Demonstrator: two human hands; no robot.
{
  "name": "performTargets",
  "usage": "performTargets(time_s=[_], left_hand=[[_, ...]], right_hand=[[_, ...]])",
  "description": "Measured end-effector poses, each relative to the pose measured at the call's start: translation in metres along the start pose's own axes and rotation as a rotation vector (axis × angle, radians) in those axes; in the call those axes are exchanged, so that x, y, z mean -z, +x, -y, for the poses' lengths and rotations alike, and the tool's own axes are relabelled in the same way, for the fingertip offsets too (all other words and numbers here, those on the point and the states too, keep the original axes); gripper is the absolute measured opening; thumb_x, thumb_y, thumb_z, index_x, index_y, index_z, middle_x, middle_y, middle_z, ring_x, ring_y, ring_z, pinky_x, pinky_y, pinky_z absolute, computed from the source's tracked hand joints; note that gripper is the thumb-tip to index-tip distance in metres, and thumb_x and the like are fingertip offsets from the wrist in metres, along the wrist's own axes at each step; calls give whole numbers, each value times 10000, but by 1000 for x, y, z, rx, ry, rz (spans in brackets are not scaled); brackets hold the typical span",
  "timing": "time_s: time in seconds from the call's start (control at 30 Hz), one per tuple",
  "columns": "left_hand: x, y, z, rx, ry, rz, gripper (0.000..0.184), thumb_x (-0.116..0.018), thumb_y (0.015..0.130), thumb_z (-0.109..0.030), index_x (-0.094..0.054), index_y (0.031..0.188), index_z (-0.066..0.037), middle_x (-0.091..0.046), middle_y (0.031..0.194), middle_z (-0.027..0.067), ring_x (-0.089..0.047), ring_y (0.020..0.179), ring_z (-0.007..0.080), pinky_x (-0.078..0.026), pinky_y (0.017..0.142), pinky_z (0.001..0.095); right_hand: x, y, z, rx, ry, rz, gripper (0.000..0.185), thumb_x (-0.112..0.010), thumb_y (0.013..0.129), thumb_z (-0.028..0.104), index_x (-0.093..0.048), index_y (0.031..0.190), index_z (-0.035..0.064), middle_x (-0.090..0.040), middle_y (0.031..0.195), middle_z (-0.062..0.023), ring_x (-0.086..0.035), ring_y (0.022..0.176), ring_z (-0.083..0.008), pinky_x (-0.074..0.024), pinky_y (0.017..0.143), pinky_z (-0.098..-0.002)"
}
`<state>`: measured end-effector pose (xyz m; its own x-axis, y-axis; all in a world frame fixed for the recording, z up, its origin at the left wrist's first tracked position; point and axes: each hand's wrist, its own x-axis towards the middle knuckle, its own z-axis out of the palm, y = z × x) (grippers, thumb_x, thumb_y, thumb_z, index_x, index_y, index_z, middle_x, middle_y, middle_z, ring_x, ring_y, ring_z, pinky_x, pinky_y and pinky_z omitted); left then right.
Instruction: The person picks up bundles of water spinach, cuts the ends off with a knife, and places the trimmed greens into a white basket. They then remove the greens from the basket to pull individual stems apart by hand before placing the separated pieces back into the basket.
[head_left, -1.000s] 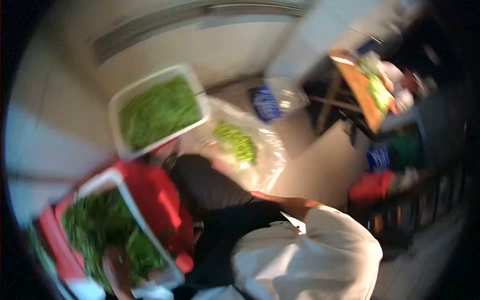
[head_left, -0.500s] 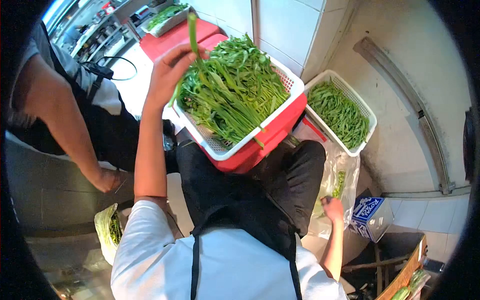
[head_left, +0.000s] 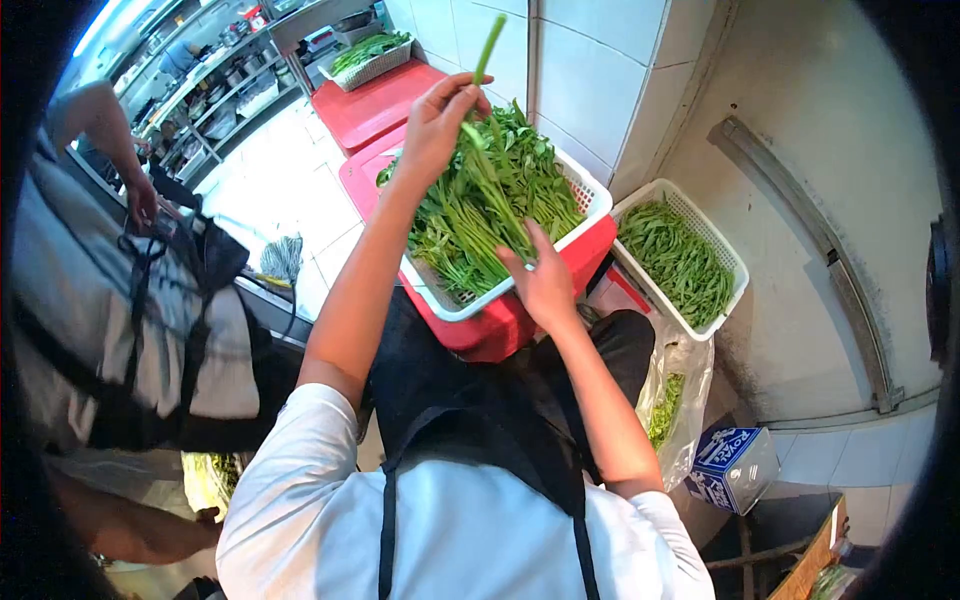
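A white perforated basket (head_left: 590, 205) heaped with leafy green stalks (head_left: 470, 240) stands on a red lid between my knees. Above its far left part, my left hand (head_left: 440, 115) pinches a green stem (head_left: 489, 48) that sticks up past the fingers, with stalks hanging below. At the basket's near right side, my right hand (head_left: 545, 280) reaches over the rim. Its thumb and fingers are spread around the lower stalks, and whether it grips them is unclear.
A second white basket of greens (head_left: 680, 260) is at the right, above a plastic bag with greens (head_left: 665, 405). Beside it lies a blue-and-white tin (head_left: 735, 465). A co-worker in an apron (head_left: 190, 330) is close on the left. Farther back, a red box (head_left: 375, 105) holds another basket.
My right hand has come up from the plastic bag to the near edge of the basket. My left hand has moved right, still holding a stem. The co-worker has shifted position.
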<state>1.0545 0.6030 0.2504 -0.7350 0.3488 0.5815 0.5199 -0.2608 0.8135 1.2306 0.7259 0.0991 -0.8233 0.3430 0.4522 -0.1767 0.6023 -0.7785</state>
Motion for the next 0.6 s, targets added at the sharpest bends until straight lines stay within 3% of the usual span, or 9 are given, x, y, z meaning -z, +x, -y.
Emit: performTargets(time_s=[0.07, 0.1, 0.2, 0.23, 0.33, 0.43, 0.53, 0.6], left_hand=[[-10, 2, 4, -60, 5, -25, 241, -554, 1050, -154, -678, 1192, -5, -613, 815, -21, -574, 802, 74, -474, 738, 231], [-14, 5, 4, -84, 53, -85, 225, -533, 1047, -153, -674, 1135, -1, -531, 745, -44, -515, 715, 49, -433, 654, 215], [-9, 16, -10, -104, 41, -196, 229, -514, 1038, -162, -670, 1090, -2, -510, 726, -51, -464, 643, 30, -377, 568, 205], [-8, 19, -20, -67, -53, -225, 235, -507, 1027, -171, -672, 1031, -2, -476, 699, -65, -431, 591, 22, -341, 519, 202], [3, 40, -38, -117, -126, -183, 241, -532, 1001, -202, -656, 1042, 0, -501, 718, -42, -443, 614, 51, -354, 533, 245], [22, 64, -49, -172, -235, -132, 268, -493, 1033, -240, -608, 1019, 1, -475, 671, -30, -475, 569, 82, -429, 530, 225], [9, 68, -58, -235, -289, -160, 267, -439, 1024, -221, -577, 992, 6, -435, 664, -30, -387, 540, 52, -332, 474, 214], [11, 58, -35, -223, 5, -93, 255, -515, 998, -225, -629, 1026, 1, -486, 694, -25, -444, 579, 64, -371, 516, 227]], right_hand=[[-18, 21, 18, -61, 0, 34, 462, -685, 966, 320, -625, 1291, -4, -677, 1180, -264, -708, 927, -400, -545, 852, -476], [-22, 28, 23, -90, 1, 51, 444, -679, 965, 319, -636, 1269, -3, -684, 1135, -282, -696, 913, -435, -539, 839, -502], [-35, 38, 1, -82, -18, 200, 359, -646, 978, 276, -655, 1209, 2, -697, 976, -285, -671, 866, -460, -518, 772, -533], [-33, 35, 0, -39, -41, 123, 318, -614, 997, 265, -665, 1174, 6, -685, 861, -278, -663, 855, -464, -508, 755, -540], [-16, 43, 3, -43, -46, 109, 306, -597, 1007, 262, -662, 1158, 5, -688, 873, -271, -666, 838, -461, -502, 728, -546], [-13, 50, -19, 24, -239, 138, 254, -585, 995, 228, -656, 1099, 8, -696, 872, -265, -672, 830, -458, -509, 723, -563], [-17, 59, -36, 12, -415, 233, 220, -618, 951, 199, -636, 1055, 6, -707, 879, -255, -681, 820, -457, -519, 723, -569], [-26, 69, -42, 27, -479, 261, 233, -644, 931, 202, -627, 1050, 2, -709, 880, -248, -684, 803, -457, -524, 710, -564]])
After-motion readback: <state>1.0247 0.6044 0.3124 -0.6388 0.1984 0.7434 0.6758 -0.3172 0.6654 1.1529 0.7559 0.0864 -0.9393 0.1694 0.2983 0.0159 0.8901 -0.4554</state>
